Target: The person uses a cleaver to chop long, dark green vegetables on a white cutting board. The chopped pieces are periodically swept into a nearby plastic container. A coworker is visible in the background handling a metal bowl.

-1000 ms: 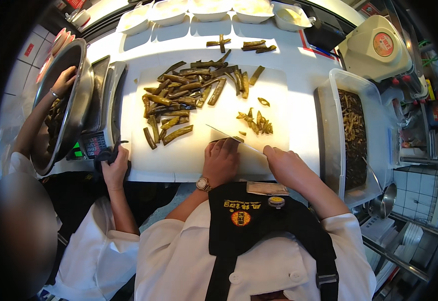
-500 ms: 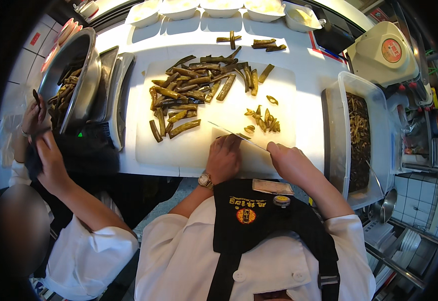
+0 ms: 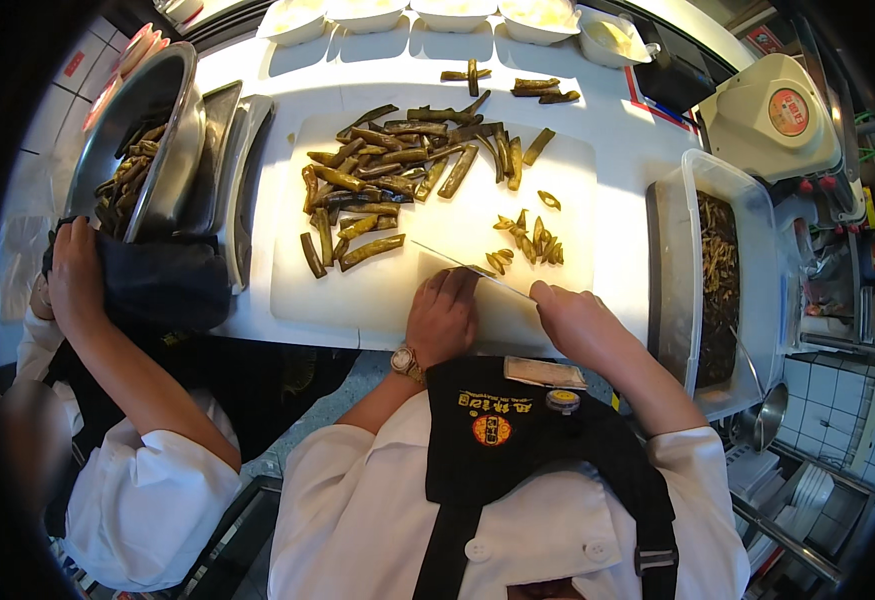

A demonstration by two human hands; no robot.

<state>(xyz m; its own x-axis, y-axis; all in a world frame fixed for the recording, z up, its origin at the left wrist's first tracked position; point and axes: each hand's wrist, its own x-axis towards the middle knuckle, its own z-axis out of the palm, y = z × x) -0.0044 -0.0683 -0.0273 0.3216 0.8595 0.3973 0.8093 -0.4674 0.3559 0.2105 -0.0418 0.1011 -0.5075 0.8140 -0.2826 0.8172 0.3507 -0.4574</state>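
My right hand (image 3: 574,318) grips a knife (image 3: 445,259), whose blade shows as a thin line slanting up to the left across the cutting board (image 3: 307,305). My left hand (image 3: 441,318) lies against the blade, fingers curled down on a dark piece mostly hidden beneath them. A small cut olive-green slice sits at the blade by the fingertips. Beyond the knife, a cluster of short cut slices (image 3: 537,240) rests on the board's right half. A heap of longer brownish-green vegetable sticks (image 3: 377,180) covers the left and far middle.
At left, a co-worker's hand (image 3: 77,268) is at a black cloth (image 3: 162,282) by a metal bowl (image 3: 189,130) of similar sticks. A clear plastic tub (image 3: 663,270) with dark contents stands right. White containers (image 3: 454,14) line the far edge.
The co-worker's raised hands have come down to the black cloth, and that person has leaned left. My hands and the knife are nearly where they were; the view has shifted slightly.
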